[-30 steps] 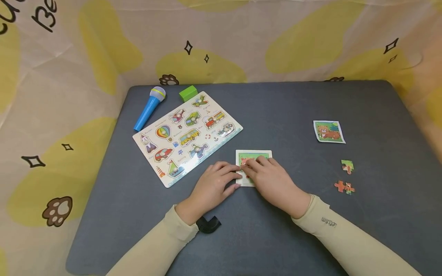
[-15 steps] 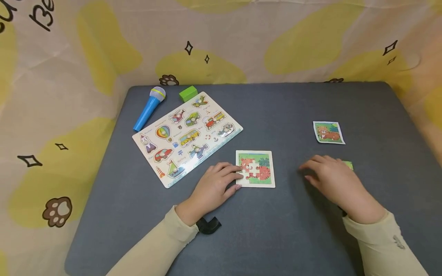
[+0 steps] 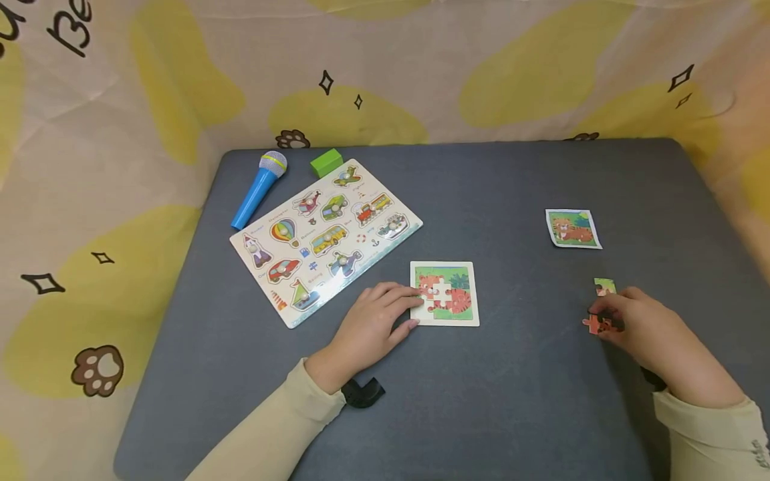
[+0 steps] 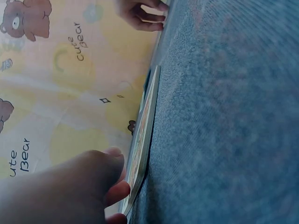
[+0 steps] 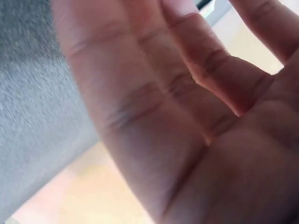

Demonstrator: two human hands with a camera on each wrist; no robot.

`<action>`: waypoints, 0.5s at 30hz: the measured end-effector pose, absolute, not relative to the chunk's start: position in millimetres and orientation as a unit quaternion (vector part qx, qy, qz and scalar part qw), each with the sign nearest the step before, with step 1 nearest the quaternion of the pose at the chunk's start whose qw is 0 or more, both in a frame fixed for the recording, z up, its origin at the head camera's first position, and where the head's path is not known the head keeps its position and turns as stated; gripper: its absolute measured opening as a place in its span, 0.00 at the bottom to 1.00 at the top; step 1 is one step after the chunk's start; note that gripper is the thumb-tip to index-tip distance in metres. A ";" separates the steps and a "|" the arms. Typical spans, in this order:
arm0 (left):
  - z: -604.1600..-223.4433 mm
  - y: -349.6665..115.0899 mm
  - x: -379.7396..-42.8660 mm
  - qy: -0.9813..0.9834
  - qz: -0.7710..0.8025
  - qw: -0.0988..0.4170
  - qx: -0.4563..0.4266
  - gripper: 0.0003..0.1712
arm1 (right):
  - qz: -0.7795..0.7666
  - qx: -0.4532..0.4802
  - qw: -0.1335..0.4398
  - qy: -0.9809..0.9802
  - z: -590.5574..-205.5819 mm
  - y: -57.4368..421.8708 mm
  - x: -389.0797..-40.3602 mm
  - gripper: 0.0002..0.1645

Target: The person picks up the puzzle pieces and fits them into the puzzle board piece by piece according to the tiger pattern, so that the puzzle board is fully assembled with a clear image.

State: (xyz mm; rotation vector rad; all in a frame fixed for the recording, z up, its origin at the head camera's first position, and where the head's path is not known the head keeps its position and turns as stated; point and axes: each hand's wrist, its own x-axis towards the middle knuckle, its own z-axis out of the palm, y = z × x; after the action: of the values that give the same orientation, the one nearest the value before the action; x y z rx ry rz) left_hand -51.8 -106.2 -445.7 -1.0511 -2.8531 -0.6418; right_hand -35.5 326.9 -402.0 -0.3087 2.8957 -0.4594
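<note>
My left hand rests with extended fingers on the left edge of a small square jigsaw board, partly filled with a red tiger picture. To the right, my right hand pinches at an orange puzzle piece on the table, index finger and thumb on either side of it. A second, darker piece beside it is partly under the fingers. Just above lies a green puzzle piece. In the right wrist view the palm and bent fingers fill the picture and hide the pieces.
A larger vehicle peg puzzle lies at the back left, beside a blue toy microphone and a green block. A small tiger picture card lies behind the loose pieces. Printed cloth stands behind the grey table.
My right hand has left the jigsaw board and moved right to the loose pieces, its fingers closing around the orange one. My left hand stays on the board.
</note>
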 end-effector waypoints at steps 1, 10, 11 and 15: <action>-445.7 -106.2 -51.8 -0.918 -0.207 0.018 -0.339 0.23 | -0.160 -0.101 0.100 0.977 -402.5 327.7 -35.5 0.20; -445.2 -106.6 -51.8 -0.914 -0.216 0.026 -0.342 0.22 | -0.169 -0.145 0.073 0.972 -405.3 331.2 -36.4 0.20; -445.0 -106.7 -51.7 -0.914 -0.217 0.027 -0.342 0.22 | -0.169 -0.153 0.069 0.971 -405.7 331.4 -36.8 0.19; -444.6 -106.8 -51.8 -0.913 -0.220 0.027 -0.344 0.21 | -0.188 -0.184 0.058 0.963 -404.6 326.8 -38.9 0.13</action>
State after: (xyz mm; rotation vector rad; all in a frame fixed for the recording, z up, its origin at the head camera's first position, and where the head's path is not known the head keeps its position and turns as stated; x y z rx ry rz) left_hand -51.8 -106.8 -444.6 -1.0624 -2.8187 -0.6783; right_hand -38.9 326.8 -404.6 -0.5578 2.9193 -0.5690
